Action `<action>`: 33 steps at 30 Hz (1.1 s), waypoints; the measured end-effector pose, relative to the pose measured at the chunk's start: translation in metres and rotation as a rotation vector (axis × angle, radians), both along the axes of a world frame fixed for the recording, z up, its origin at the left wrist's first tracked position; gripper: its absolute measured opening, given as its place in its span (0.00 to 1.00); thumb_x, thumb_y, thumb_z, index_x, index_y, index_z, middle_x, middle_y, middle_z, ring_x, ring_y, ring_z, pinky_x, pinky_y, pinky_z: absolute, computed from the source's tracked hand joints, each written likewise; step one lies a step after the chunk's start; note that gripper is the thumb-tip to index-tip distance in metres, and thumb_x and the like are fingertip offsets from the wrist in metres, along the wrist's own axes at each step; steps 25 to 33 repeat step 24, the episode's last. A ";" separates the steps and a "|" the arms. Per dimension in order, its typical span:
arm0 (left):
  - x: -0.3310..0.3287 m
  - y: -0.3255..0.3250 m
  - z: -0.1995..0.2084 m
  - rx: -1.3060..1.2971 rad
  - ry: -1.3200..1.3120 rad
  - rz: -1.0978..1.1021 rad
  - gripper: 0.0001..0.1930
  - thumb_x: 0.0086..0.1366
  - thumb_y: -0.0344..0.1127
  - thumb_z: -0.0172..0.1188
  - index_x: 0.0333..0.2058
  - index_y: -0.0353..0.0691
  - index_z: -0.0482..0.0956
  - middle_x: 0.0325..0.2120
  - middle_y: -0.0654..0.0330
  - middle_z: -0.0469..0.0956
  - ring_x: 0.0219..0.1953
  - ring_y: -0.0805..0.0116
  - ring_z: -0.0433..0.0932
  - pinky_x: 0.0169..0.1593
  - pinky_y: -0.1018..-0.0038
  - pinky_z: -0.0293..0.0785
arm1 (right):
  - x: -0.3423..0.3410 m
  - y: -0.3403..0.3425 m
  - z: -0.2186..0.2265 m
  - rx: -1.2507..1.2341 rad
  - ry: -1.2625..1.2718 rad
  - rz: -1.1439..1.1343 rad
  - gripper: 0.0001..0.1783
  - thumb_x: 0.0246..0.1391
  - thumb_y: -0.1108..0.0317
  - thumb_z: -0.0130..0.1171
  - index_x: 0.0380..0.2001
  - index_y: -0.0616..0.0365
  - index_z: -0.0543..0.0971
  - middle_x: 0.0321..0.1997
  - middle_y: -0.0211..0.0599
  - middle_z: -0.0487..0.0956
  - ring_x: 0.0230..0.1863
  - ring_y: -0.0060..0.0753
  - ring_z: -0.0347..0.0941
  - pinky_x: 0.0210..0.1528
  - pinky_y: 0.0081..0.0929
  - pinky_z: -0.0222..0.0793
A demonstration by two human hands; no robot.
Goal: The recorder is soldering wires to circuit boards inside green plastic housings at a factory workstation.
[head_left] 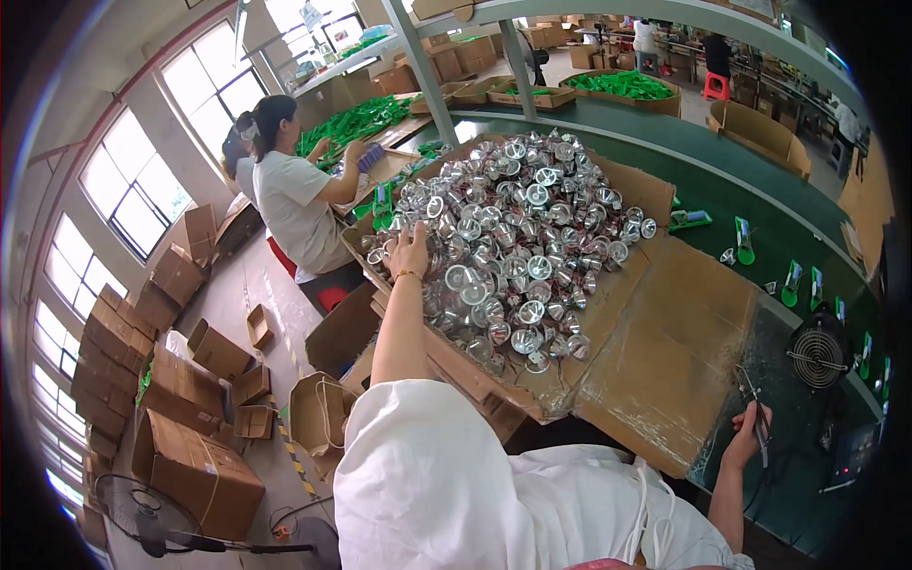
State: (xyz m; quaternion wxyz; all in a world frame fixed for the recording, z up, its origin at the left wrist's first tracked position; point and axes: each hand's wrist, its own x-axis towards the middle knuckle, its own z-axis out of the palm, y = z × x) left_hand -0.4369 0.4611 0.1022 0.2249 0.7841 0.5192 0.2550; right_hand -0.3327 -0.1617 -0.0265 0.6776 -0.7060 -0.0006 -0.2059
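Note:
A large heap of silver lamp reflectors (532, 256) with thin wires fills a shallow cardboard box. My left hand (408, 256) reaches to the heap's left edge, its fingers stretched out over the reflectors; any grasp on a single one does not show. At the lower right, my right hand (750, 429) is closed around a slim pointed tool (757, 408) with metal at its upper end; its exact kind is too small to tell. That hand is beside the flattened cardboard flap (665, 351) of the box, over the green bench.
Green lamp housings (744, 242) lie along the green conveyor (760, 209). A small round fan (817, 356) stands near my right hand. Two people (290, 180) work at the left by a green pile (356, 123). Cartons (204, 465) and a floor fan (142, 513) stand lower left.

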 end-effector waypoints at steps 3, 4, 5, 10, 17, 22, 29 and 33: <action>-0.005 0.001 0.000 0.002 -0.043 -0.059 0.34 0.56 0.68 0.33 0.55 0.58 0.64 0.56 0.52 0.60 0.58 0.50 0.56 0.60 0.59 0.49 | 0.000 -0.001 -0.002 0.011 0.007 0.003 0.09 0.54 0.62 0.51 0.29 0.56 0.69 0.15 0.24 0.65 0.18 0.13 0.60 0.21 0.14 0.53; -0.005 0.000 0.002 0.006 -0.067 -0.114 0.34 0.56 0.68 0.33 0.55 0.58 0.65 0.55 0.52 0.61 0.57 0.51 0.58 0.59 0.61 0.50 | 0.001 -0.001 -0.004 0.024 0.010 0.004 0.09 0.54 0.62 0.51 0.29 0.56 0.69 0.15 0.23 0.65 0.18 0.13 0.60 0.21 0.13 0.52; -0.001 -0.008 0.003 0.026 -0.118 -0.072 0.34 0.55 0.69 0.33 0.52 0.55 0.69 0.52 0.52 0.67 0.55 0.50 0.62 0.57 0.63 0.54 | 0.001 -0.003 -0.007 0.043 0.002 0.010 0.08 0.54 0.63 0.51 0.29 0.56 0.69 0.15 0.23 0.65 0.18 0.13 0.60 0.21 0.13 0.52; 0.012 -0.031 0.015 -0.024 -0.259 0.095 0.34 0.56 0.66 0.34 0.48 0.47 0.73 0.46 0.53 0.72 0.50 0.52 0.68 0.53 0.66 0.60 | -0.002 -0.001 -0.004 0.002 0.024 0.036 0.09 0.55 0.63 0.51 0.29 0.56 0.69 0.15 0.24 0.66 0.17 0.14 0.61 0.20 0.14 0.52; 0.080 -0.050 0.005 -0.003 -0.511 0.065 0.28 0.56 0.59 0.42 0.50 0.49 0.71 0.48 0.54 0.71 0.49 0.54 0.69 0.54 0.67 0.60 | -0.003 0.001 0.000 -0.037 0.044 0.068 0.09 0.55 0.64 0.51 0.30 0.57 0.68 0.16 0.25 0.67 0.18 0.13 0.62 0.20 0.13 0.53; 0.109 -0.069 0.008 0.079 -0.536 -0.134 0.27 0.58 0.57 0.42 0.51 0.49 0.70 0.48 0.53 0.71 0.49 0.52 0.69 0.52 0.66 0.61 | -0.007 0.005 0.009 -0.052 0.059 0.072 0.08 0.53 0.65 0.53 0.29 0.58 0.68 0.17 0.27 0.68 0.18 0.16 0.63 0.22 0.14 0.56; 0.119 -0.079 0.008 0.088 -0.441 -0.207 0.29 0.58 0.58 0.42 0.51 0.46 0.69 0.49 0.54 0.70 0.53 0.58 0.66 0.57 0.68 0.55 | -0.006 0.005 0.009 -0.041 0.061 0.093 0.09 0.52 0.65 0.54 0.30 0.59 0.68 0.18 0.28 0.68 0.19 0.17 0.64 0.24 0.16 0.60; 0.119 -0.079 0.008 0.088 -0.441 -0.207 0.29 0.58 0.58 0.42 0.51 0.46 0.69 0.49 0.54 0.70 0.53 0.58 0.66 0.57 0.68 0.55 | -0.006 0.005 0.009 -0.041 0.061 0.093 0.09 0.52 0.65 0.54 0.30 0.59 0.68 0.18 0.28 0.68 0.19 0.17 0.64 0.24 0.16 0.60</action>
